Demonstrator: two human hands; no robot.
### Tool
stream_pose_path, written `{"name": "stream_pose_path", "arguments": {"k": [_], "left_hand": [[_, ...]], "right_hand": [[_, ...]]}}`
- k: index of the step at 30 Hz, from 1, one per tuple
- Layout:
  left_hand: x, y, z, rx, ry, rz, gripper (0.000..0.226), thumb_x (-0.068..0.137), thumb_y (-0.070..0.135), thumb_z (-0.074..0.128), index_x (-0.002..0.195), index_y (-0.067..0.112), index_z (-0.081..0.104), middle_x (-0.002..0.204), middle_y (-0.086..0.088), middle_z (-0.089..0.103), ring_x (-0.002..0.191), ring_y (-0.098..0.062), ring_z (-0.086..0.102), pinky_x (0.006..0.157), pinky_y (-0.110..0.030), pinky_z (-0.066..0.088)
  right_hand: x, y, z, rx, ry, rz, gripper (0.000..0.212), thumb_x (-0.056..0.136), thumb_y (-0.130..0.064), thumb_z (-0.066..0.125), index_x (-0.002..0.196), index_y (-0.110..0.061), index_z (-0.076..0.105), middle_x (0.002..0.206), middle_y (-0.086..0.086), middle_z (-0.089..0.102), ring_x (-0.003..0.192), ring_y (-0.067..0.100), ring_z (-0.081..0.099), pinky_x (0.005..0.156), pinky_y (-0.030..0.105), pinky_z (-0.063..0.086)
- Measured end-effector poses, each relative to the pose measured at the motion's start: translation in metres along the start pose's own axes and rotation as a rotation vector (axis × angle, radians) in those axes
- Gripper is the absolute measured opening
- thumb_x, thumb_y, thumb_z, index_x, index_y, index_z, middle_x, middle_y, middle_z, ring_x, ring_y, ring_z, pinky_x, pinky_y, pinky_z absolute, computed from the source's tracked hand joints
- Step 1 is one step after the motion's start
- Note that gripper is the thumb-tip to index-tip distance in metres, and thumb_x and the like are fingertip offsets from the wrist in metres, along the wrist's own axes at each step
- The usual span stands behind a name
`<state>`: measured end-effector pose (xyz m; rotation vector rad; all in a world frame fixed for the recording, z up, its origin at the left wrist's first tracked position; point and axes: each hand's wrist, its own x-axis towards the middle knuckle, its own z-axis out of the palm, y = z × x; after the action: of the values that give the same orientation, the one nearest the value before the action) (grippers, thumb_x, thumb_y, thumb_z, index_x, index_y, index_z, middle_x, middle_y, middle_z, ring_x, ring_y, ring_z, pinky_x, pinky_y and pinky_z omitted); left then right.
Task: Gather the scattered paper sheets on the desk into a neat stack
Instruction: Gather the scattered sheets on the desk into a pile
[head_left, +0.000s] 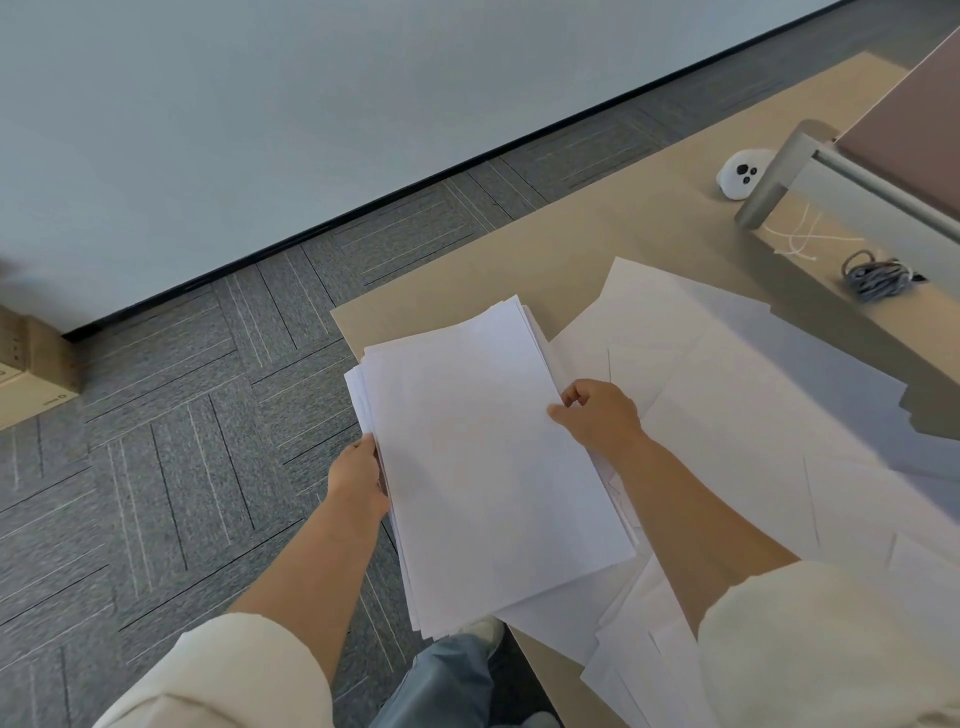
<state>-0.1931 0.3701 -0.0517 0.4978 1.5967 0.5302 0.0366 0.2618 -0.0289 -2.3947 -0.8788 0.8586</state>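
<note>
A thick stack of white paper sheets (483, 457) hangs over the desk's left corner, its edges slightly uneven. My left hand (358, 480) grips the stack's left edge, fingers hidden under the sheets. My right hand (600, 415) pinches the stack's right edge with thumb on top. More white sheets (753, 395) lie scattered and overlapping on the beige desk (597, 223) to the right of the stack, and several (639, 665) spread toward the near edge under my right forearm.
A small white device with black dots (744, 174) sits at the far right beside a grey metal post (774, 176) of a partition. A coiled grey cable (878, 273) and thin white cord (802, 239) lie near it. Cardboard boxes (31, 364) stand on the carpet at left.
</note>
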Motion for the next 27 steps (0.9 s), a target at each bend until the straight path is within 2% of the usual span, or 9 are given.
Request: {"name": "stream_pose_path", "arguments": {"k": [4, 9, 12, 14, 17, 20, 23, 25, 27], "left_hand": [[-0.001, 0.005, -0.002, -0.037, -0.017, 0.007, 0.021, 0.097, 0.021, 0.047, 0.077, 0.015, 0.050, 0.077, -0.002, 0.052, 0.072, -0.019, 0.053, 0.068, -0.030, 0.045], [-0.002, 0.006, 0.000, -0.027, -0.053, -0.015, 0.016, 0.093, 0.022, 0.058, 0.084, 0.009, 0.060, 0.083, -0.006, 0.063, 0.073, -0.021, 0.061, 0.082, -0.039, 0.051], [-0.001, 0.005, 0.001, -0.043, -0.091, 0.021, 0.012, 0.094, 0.019, 0.056, 0.098, 0.010, 0.063, 0.089, -0.005, 0.065, 0.081, -0.022, 0.062, 0.085, -0.039, 0.051], [0.002, 0.003, 0.002, -0.018, -0.089, 0.055, 0.011, 0.095, 0.017, 0.053, 0.099, 0.014, 0.062, 0.090, -0.005, 0.064, 0.078, -0.020, 0.061, 0.079, -0.037, 0.052], [0.000, 0.005, 0.008, 0.071, -0.064, 0.131, 0.026, 0.096, 0.015, 0.044, 0.073, 0.018, 0.055, 0.075, -0.002, 0.055, 0.065, -0.020, 0.051, 0.064, -0.029, 0.043], [-0.002, 0.007, 0.015, 0.102, -0.023, 0.177, 0.023, 0.100, 0.017, 0.033, 0.095, 0.012, 0.055, 0.093, -0.009, 0.054, 0.072, -0.024, 0.049, 0.060, -0.025, 0.040], [-0.011, 0.008, 0.017, 0.075, -0.066, 0.087, 0.035, 0.101, 0.030, 0.032, 0.116, 0.009, 0.055, 0.115, -0.011, 0.060, 0.094, -0.029, 0.059, 0.083, -0.036, 0.048], [-0.011, 0.007, 0.015, 0.041, -0.097, 0.048, 0.045, 0.100, 0.043, 0.034, 0.121, 0.010, 0.055, 0.102, -0.008, 0.064, 0.088, -0.029, 0.062, 0.077, -0.036, 0.050], [-0.009, 0.008, 0.013, 0.020, -0.115, 0.058, 0.045, 0.099, 0.046, 0.035, 0.112, 0.011, 0.059, 0.086, -0.005, 0.063, 0.075, -0.023, 0.061, 0.066, -0.034, 0.051]], "right_hand": [[0.000, 0.000, 0.007, 0.158, 0.023, -0.011, 0.030, 0.081, -0.024, 0.067, 0.058, -0.027, 0.048, 0.088, 0.005, 0.043, 0.061, 0.017, 0.044, 0.064, 0.023, 0.036], [-0.002, 0.002, 0.003, 0.100, 0.097, -0.005, 0.028, 0.084, -0.022, 0.062, 0.059, -0.022, 0.048, 0.063, -0.005, 0.046, 0.073, 0.021, 0.047, 0.072, 0.029, 0.040], [0.000, 0.002, 0.002, 0.178, 0.085, 0.001, 0.007, 0.087, -0.015, 0.059, 0.084, -0.010, 0.062, 0.079, 0.005, 0.056, 0.073, 0.021, 0.050, 0.067, 0.025, 0.039], [0.001, -0.002, 0.003, 0.213, 0.067, 0.007, 0.025, 0.091, -0.011, 0.052, 0.114, -0.007, 0.061, 0.103, 0.013, 0.061, 0.084, 0.022, 0.055, 0.072, 0.027, 0.044], [-0.001, -0.007, 0.007, 0.221, 0.023, 0.065, 0.050, 0.096, -0.015, 0.044, 0.144, -0.012, 0.032, 0.136, 0.011, 0.048, 0.121, 0.027, 0.048, 0.100, 0.036, 0.041], [0.002, -0.006, 0.011, 0.146, 0.074, 0.123, 0.049, 0.097, -0.017, 0.038, 0.145, -0.013, 0.032, 0.139, 0.014, 0.041, 0.127, 0.032, 0.042, 0.105, 0.041, 0.037], [0.001, -0.010, 0.013, 0.136, 0.029, 0.100, 0.040, 0.097, -0.014, 0.033, 0.135, -0.010, 0.045, 0.134, 0.017, 0.045, 0.115, 0.030, 0.049, 0.091, 0.031, 0.040], [0.000, -0.011, 0.013, 0.156, 0.026, 0.088, 0.040, 0.098, -0.014, 0.033, 0.136, -0.010, 0.045, 0.137, 0.015, 0.045, 0.118, 0.028, 0.048, 0.093, 0.031, 0.039], [-0.001, -0.011, 0.011, 0.162, 0.098, 0.142, 0.043, 0.099, -0.014, 0.033, 0.141, -0.010, 0.039, 0.140, 0.015, 0.039, 0.126, 0.031, 0.043, 0.100, 0.034, 0.037]]}}
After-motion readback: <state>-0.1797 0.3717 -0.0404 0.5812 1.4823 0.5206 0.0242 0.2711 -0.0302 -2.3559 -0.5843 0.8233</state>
